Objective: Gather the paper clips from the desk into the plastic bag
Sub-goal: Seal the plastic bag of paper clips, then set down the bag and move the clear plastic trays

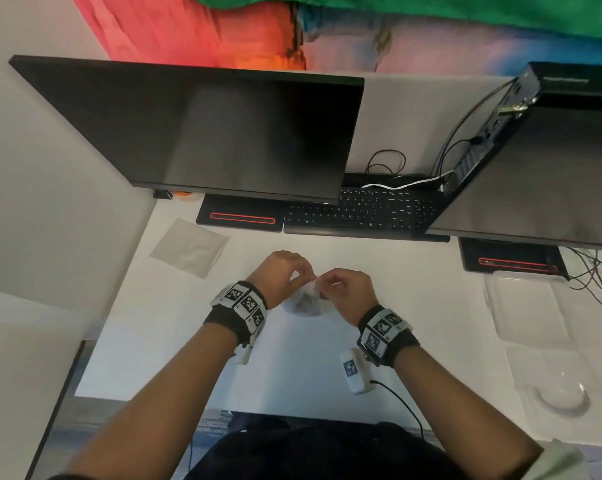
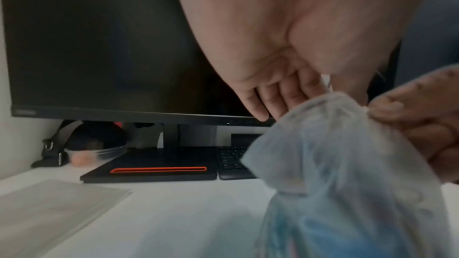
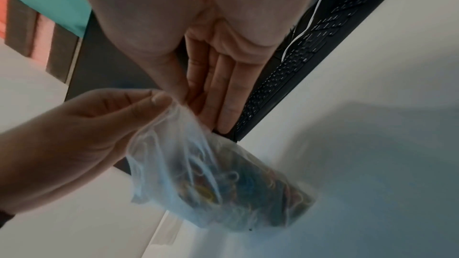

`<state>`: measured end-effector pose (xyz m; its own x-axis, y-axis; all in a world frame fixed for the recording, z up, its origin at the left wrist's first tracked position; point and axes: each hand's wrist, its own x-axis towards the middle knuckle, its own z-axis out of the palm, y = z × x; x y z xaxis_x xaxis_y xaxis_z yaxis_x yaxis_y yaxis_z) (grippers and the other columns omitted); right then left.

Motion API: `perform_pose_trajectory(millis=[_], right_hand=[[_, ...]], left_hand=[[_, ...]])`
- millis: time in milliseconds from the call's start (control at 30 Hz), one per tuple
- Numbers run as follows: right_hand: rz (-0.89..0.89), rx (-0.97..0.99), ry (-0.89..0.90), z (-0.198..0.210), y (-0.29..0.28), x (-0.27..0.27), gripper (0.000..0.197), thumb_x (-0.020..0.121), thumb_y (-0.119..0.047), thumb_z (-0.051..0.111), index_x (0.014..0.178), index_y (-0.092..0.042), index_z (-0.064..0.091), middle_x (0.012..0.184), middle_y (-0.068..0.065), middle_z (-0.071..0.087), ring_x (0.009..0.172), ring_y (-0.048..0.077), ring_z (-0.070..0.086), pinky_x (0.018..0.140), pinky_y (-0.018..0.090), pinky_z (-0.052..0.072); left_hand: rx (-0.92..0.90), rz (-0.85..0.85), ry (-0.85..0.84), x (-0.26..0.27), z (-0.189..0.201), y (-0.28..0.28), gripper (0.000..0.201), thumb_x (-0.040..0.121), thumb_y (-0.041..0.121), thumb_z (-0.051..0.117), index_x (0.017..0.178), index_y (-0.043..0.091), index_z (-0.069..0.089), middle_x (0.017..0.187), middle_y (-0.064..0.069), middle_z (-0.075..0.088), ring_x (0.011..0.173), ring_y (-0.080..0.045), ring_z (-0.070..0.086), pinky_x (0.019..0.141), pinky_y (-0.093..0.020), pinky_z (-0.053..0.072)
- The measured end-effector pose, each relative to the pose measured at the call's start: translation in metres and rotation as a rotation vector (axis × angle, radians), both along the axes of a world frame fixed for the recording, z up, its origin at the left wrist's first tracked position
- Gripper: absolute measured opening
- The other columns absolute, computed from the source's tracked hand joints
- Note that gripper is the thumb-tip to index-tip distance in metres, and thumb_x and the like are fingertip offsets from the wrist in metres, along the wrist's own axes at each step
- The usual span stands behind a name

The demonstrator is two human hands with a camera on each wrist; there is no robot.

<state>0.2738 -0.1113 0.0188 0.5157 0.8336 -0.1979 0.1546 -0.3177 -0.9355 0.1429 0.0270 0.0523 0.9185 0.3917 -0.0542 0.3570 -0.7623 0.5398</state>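
- Forearms fill the lower part of the head view, each with a wrist band printed with black-and-white markers; they meet at the middle of the white desk [image 1: 327, 358].
- Between them the left hand [image 1: 280, 275] and the right hand [image 1: 344, 287] both pinch the top edge of the clear plastic bag [image 1: 304, 299], thumb against fingertip, at opposite sides of its mouth.
- In the right wrist view the right hand's other fingers [image 3: 233, 89] lie straight and pressed together alongside the bag's neck.
- Inside the bag, the coloured paper clips [image 3: 238, 187] sit bunched at the bottom, which rests on or just above the desk; motion blur makes that hard to settle.
- No loose clips show on the desk, so the gathering looks done and the step in hand seems to be closing the mouth.
- At ten o'clock from the hands lies a flat clear sleeve [image 1: 188, 247]; at twelve, a keyboard [image 1: 358, 211] under a dark monitor [image 1: 202, 129]; at three, clear plastic trays [image 1: 531, 306].
- Risk: the film is thin and slippery, so an uneven pull could slip one corner free and tip the bag.
- Risk: a half-closed mouth would let clips spill back once the bag is laid down.
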Motion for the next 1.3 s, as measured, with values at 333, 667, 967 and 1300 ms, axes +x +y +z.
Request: perform_pose_trajectory(millis=[333, 667, 967, 1300], right_hand=[[-0.342, -0.106, 0.129, -0.007, 0.035, 0.035, 0.008, 0.089, -0.003, 0.063, 0.087, 0.001, 0.07, 0.088, 0.016, 0.072, 0.06, 0.014, 0.07, 0.06, 0.026, 0.06], [-0.36, -0.428, -0.581, -0.023, -0.065, 0.111, 0.036, 0.082, -0.016, 0.068, 0.117, -0.018, 0.06, 0.12, 0.012, 0.056, 0.11, 0.03, 0.054, 0.098, 0.039, 0.046], [-0.439, -1.149, -0.494, -0.032, -0.173, 0.151, 0.08, 0.085, -0.017, 0.058, 0.15, -0.019, 0.011, 0.144, 0.014, 0.042, 0.13, 0.038, 0.041, 0.111, 0.056, 0.024], [-0.063, -1.103, -0.705, -0.021, -0.127, 0.086, 0.07, 0.092, -0.014, 0.044, 0.152, -0.029, 0.011, 0.123, 0.01, 0.06, 0.111, 0.028, 0.058, 0.101, 0.049, 0.037]], left_hand=[[-0.017, 0.264, 0.147, 0.006, -0.019, 0.059, 0.016, 0.096, 0.025, 0.055, 0.1, 0.018, 0.069, 0.102, -0.004, 0.07, 0.096, -0.024, 0.063, 0.086, -0.034, 0.05], [0.079, 0.853, 0.38, -0.069, -0.079, 0.085, 0.068, 0.083, 0.021, 0.07, 0.142, 0.01, 0.038, 0.143, -0.02, 0.036, 0.131, -0.04, 0.037, 0.107, -0.048, 0.038], [0.221, 0.748, 0.509, -0.097, -0.091, 0.08, 0.021, 0.084, 0.0, 0.054, 0.105, -0.004, 0.058, 0.1, -0.027, 0.061, 0.092, -0.048, 0.058, 0.078, -0.05, 0.05], [0.128, 0.733, -0.052, -0.041, -0.032, 0.016, 0.024, 0.099, 0.015, 0.043, 0.11, -0.003, 0.054, 0.102, -0.031, 0.054, 0.093, -0.047, 0.054, 0.083, -0.05, 0.044]])
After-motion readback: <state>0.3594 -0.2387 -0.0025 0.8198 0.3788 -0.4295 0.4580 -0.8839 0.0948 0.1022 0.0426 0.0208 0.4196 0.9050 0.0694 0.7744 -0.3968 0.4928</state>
